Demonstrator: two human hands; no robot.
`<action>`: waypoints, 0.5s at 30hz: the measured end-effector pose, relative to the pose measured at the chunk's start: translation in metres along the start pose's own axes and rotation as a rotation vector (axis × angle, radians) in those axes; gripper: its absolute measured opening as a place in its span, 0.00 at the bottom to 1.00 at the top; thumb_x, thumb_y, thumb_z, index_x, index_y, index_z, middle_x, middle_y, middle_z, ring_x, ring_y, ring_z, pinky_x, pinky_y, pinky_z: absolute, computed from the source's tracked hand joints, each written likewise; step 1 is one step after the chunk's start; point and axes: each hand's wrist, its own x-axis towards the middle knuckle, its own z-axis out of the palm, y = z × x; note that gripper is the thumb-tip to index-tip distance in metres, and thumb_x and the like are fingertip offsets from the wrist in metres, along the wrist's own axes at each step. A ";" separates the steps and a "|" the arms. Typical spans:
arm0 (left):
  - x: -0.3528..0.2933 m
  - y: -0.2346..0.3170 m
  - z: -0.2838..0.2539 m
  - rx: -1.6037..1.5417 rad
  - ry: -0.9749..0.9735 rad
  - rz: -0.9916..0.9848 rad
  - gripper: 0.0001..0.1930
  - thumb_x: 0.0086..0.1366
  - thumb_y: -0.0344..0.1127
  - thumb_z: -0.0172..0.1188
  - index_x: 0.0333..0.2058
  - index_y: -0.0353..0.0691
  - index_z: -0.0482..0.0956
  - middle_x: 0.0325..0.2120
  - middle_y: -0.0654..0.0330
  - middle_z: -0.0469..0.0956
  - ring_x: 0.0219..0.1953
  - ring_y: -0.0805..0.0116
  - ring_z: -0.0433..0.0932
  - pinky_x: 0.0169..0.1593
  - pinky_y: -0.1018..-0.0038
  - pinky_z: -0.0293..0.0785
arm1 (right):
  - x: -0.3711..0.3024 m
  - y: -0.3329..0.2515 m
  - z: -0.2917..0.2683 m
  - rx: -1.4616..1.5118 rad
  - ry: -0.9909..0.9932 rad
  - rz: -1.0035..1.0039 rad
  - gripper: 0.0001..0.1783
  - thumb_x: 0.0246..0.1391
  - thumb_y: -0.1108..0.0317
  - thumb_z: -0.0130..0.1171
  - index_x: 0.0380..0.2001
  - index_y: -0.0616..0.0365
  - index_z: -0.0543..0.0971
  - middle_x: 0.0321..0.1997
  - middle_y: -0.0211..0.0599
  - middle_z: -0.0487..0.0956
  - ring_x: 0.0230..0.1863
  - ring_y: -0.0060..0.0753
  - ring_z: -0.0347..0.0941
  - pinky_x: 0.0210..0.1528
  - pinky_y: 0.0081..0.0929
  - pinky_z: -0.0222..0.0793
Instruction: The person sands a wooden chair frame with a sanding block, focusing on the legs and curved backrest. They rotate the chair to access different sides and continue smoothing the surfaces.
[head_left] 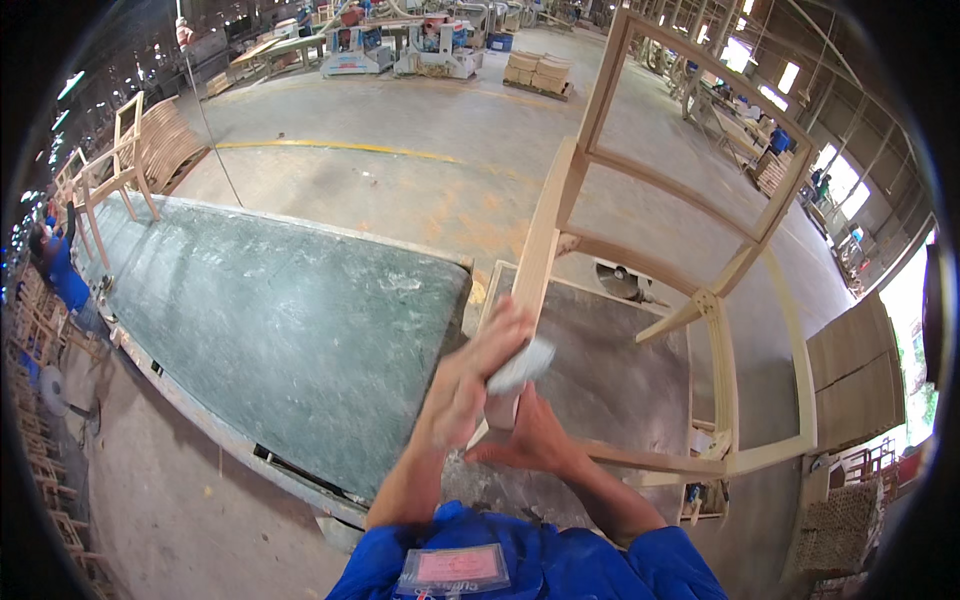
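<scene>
An unfinished wooden chair frame (728,365) rests tilted on its side, its open back rising at the far right. One long pale leg (540,262) runs toward me. Against the near part of this leg, my left hand (468,378) is closed on a small whitish pad (522,367), blurred by motion; I cannot tell whether it is sandpaper or a sponge. My right hand (540,435) grips the leg's near end from below and the right, thumb up along its side. The hands are close together, the left slightly higher.
A long table with a dusty green top (300,300) extends left. Under the chair is a darker worktop (600,345); a round saw blade (622,280) shows at its far edge. Another chair frame (118,180) and a person in blue (65,270) are far left. Cardboard (855,365) stands right.
</scene>
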 end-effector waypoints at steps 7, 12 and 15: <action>-0.007 0.000 0.014 -0.236 0.084 -0.173 0.33 0.76 0.55 0.33 0.60 0.33 0.74 0.64 0.50 0.68 0.73 0.50 0.52 0.73 0.61 0.46 | 0.003 0.005 0.004 0.139 0.065 0.096 0.53 0.42 0.47 0.77 0.60 0.71 0.61 0.54 0.62 0.75 0.55 0.64 0.74 0.55 0.48 0.72; 0.015 -0.014 0.004 -0.141 0.014 -0.003 0.39 0.75 0.63 0.30 0.59 0.33 0.74 0.64 0.50 0.69 0.74 0.48 0.49 0.74 0.56 0.41 | 0.001 -0.009 0.013 0.008 0.189 0.166 0.44 0.41 0.54 0.77 0.52 0.68 0.65 0.47 0.60 0.79 0.47 0.60 0.79 0.48 0.47 0.75; 0.059 -0.011 -0.008 0.011 -0.045 -0.010 0.40 0.75 0.63 0.30 0.59 0.31 0.74 0.63 0.50 0.71 0.73 0.48 0.51 0.75 0.56 0.39 | 0.000 -0.011 0.019 0.087 0.128 0.199 0.46 0.46 0.54 0.73 0.59 0.68 0.61 0.49 0.64 0.77 0.51 0.65 0.76 0.51 0.50 0.73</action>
